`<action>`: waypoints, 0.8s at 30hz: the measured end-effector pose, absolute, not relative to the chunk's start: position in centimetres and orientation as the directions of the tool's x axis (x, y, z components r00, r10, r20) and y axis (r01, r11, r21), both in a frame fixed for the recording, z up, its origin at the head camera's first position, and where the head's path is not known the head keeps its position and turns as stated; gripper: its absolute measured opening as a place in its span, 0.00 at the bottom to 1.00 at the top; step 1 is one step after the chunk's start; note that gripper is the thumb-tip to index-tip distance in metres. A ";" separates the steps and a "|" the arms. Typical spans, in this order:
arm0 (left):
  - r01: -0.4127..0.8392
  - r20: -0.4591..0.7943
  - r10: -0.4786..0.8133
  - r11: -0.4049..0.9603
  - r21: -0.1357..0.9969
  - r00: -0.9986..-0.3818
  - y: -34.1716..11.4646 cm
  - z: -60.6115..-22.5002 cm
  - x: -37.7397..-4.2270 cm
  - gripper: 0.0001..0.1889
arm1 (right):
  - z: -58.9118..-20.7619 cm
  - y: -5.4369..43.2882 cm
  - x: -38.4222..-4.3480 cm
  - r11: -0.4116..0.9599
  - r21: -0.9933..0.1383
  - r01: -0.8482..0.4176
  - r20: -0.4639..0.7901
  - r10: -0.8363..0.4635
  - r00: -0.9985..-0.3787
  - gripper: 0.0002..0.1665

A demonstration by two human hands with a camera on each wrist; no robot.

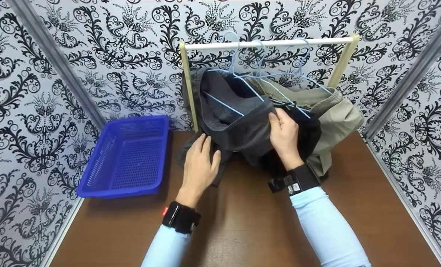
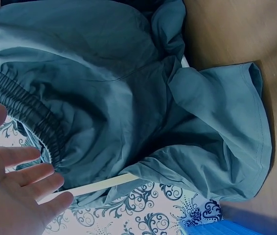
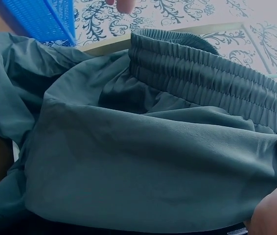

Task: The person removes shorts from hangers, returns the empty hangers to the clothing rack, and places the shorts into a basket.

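Dark grey shorts (image 1: pixel 239 139) with a gathered elastic waistband (image 3: pixel 197 73) hang from a pale blue hanger (image 1: pixel 224 104), whose lower bar crosses the waist opening. My right hand (image 1: pixel 284 135) pinches the waistband's right side between thumb and fingers. At the left of the shorts is my left hand (image 1: pixel 201 161), its fingers extended and spread a little, holding nothing. The left wrist view has that hand (image 2: pixel 16 191) palm in sight beside the waistband, with one loose leg of the shorts (image 2: pixel 221 117) hanging beyond.
Behind hang a black garment (image 1: pixel 310 124) and beige shorts (image 1: pixel 339 120) on similar hangers along the white rod (image 1: pixel 209 46) of a small rack. To the left, a blue plastic basket (image 1: pixel 122 193) stands on the brown table (image 1: pixel 250 222). Patterned walls enclose the back and sides.
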State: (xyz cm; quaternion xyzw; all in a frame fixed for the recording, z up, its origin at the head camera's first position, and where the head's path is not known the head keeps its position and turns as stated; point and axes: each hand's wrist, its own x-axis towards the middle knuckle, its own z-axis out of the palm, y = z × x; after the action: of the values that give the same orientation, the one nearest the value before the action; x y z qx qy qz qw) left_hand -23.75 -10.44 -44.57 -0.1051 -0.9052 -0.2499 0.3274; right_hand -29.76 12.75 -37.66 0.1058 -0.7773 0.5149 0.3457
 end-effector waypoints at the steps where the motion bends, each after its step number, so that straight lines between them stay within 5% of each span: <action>1: 0.354 0.645 0.026 0.853 0.384 -0.764 -10.4 -44.6 -23.8 0.27 | -37.7 12.8 -29.8 0.447 -0.726 -0.522 0.648 0.192 -0.737 0.11; 24: 0.350 0.650 0.024 0.858 0.376 -0.759 -10.6 -44.8 -23.7 0.27 | -38.6 14.8 -29.0 0.456 -0.715 -0.530 0.660 0.189 -0.727 0.10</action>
State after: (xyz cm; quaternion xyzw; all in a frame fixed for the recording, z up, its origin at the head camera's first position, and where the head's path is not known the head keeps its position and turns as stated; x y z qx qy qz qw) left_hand -23.67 -10.60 -44.82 -0.1032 -0.9052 -0.2457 0.3312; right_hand -29.02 14.83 -38.64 0.1096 -0.7772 0.5097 0.3525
